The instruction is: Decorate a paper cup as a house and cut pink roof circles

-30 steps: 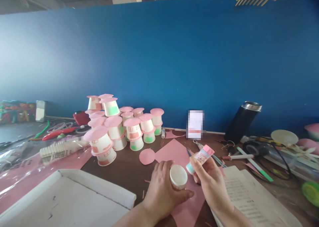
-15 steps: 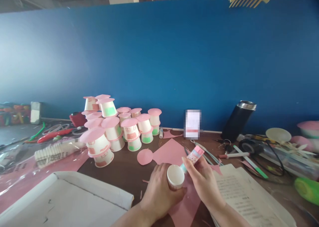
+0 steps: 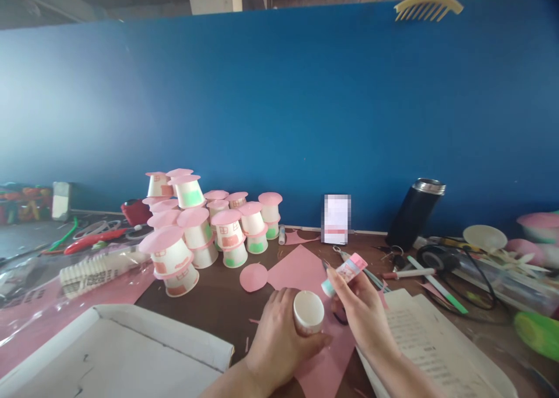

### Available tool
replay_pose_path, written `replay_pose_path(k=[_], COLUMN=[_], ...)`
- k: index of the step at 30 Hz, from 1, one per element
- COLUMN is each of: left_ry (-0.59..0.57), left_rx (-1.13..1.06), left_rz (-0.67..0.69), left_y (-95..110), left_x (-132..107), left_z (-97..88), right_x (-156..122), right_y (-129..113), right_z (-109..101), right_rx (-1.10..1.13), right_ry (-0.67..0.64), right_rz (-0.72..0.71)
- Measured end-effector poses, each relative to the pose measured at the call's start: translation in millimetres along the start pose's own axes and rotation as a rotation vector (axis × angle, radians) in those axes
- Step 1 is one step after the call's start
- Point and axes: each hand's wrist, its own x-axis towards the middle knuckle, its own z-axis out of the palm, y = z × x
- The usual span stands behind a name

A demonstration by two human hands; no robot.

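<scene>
- A pile of little cup houses (image 3: 196, 229) with pink roofs is standing by the blue wall (image 3: 305, 112).
- A pink paper circle (image 3: 254, 277) is lying just right of the pile.
- A black flask (image 3: 414, 214) is standing far to the right of the pile.
- A white box (image 3: 131, 351) is lying in front of the pile.
- A yellow comb (image 3: 428, 2) is hanging high above, to the right of the pile.

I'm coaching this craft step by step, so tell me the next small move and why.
Probably lower the tip of the glue stick onto the upturned end of the paper cup. The right hand holds it tip-down just beside the cup, apparently not touching, while the left hand grips the cup; a pink circle lies on the table beyond.
</scene>
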Motion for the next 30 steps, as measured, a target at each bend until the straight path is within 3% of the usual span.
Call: replay_pose_path(k=[2,6,15,23,30], left_ry=[0.001,0.008,0.02,0.023,0.006], left_rx=[-0.013,-0.009,0.036,0.017,0.028], left_rz=[-0.01,-0.004,0.001,-0.012,-0.023], left_y=[-0.3,0.4,1.4,-0.6,3.9], left_x=[0.4,1.0,0.3,0.9,0.4], left_z=[-0.1,-0.5,0.1,-2.4,-3.2], right_x=[-0.7,-5.0,-10.2,-2.2,-6.9], right_y=[-0.3,-4.5,-13.9,-4.7,-8.5], right_z=[0.3,1.6,-0.2,-3.3,-2.0], right_rx=[0.007,-0.081,-0.296,0.11,0.008], right_ry=[-0.066,-0.161,-0.188,-0.141,-0.232], right_rz=[0.029,-0.057,-0.058,0.035,-0.045])
